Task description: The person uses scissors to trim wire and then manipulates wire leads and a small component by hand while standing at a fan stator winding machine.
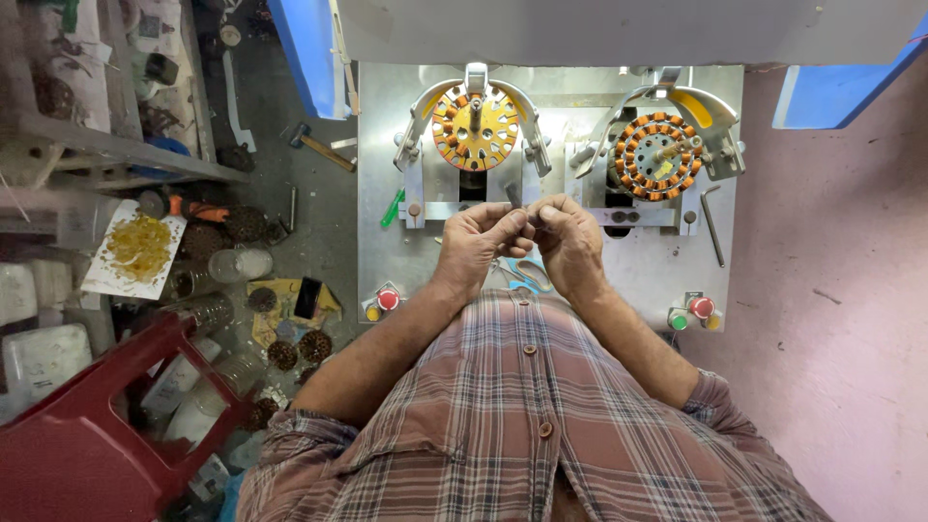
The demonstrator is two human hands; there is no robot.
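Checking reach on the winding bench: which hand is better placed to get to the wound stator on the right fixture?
Likely the right hand. It sits just below and nearer the wound stator; the left hand lies under the yellow stator. Both hands meet fingertip to fingertip, pinching something too small to tell.

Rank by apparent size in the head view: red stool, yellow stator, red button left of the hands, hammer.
1. Red stool, though it sits nearer the camera, which inflates it.
2. Yellow stator.
3. Hammer.
4. Red button.
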